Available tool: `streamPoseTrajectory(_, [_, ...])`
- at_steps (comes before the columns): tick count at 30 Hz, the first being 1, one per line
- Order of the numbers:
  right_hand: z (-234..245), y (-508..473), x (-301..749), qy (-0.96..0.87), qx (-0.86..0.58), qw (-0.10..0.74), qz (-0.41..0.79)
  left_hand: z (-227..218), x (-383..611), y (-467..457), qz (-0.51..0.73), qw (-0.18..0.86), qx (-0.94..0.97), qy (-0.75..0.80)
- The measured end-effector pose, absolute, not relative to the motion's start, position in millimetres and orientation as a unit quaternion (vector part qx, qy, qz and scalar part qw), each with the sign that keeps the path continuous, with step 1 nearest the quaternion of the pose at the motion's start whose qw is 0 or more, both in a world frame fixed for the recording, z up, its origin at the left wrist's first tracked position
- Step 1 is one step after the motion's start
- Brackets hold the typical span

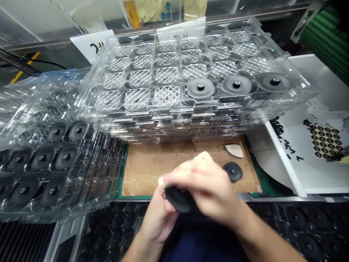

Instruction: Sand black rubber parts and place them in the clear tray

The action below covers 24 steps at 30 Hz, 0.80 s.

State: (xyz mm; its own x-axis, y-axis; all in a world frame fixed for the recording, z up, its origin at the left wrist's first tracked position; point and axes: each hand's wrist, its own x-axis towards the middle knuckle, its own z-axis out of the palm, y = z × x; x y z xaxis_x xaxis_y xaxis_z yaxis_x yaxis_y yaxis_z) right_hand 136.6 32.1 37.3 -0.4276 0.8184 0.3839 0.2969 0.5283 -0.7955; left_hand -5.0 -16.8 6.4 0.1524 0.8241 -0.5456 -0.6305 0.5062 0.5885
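Observation:
My left hand (159,218) grips a black round disc (178,199) from below, thumb at its lower edge. Slightly blurred, my right hand (204,182) curls over the same disc from above, fingertips at its upper left rim. Part of the disc's face is hidden under these fingers. Another black disc (232,171) with a small raised hub lies on the cardboard (147,160) just beyond my right hand. Near it rests a pale wedge-shaped piece (234,150).
Ahead rises a stack of clear plastic trays (166,98), with three discs in the top one's front row. More stacked trays (89,174) with discs stand at left. On the right, a white bin (289,163) holds a sheet of round stickers (325,141) and black scraps.

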Motion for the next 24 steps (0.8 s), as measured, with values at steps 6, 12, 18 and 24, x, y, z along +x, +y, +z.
streamPoseTrajectory(6, [-48, 21, 150, -0.703, -0.547, 0.287, 0.352, 9, -16, -19, 0.514, 0.726, 0.106, 0.445])
streamPoseTrajectory(12, [-65, -1, 151, -0.679, -0.562, 0.269, 0.389, 11, -15, -16, 0.51, 0.727, 0.107, 0.448])
streamPoseTrajectory(18, [31, 10, 136, -0.657, -0.51, 0.447, 0.33, 10, -6, -15, 0.526, 0.739, 0.113, 0.406])
streamPoseTrajectory(24, [51, 13, 120, -0.784, -0.382, 0.304, 0.384, 2, -13, -20, 0.515, 0.722, 0.096, 0.451])
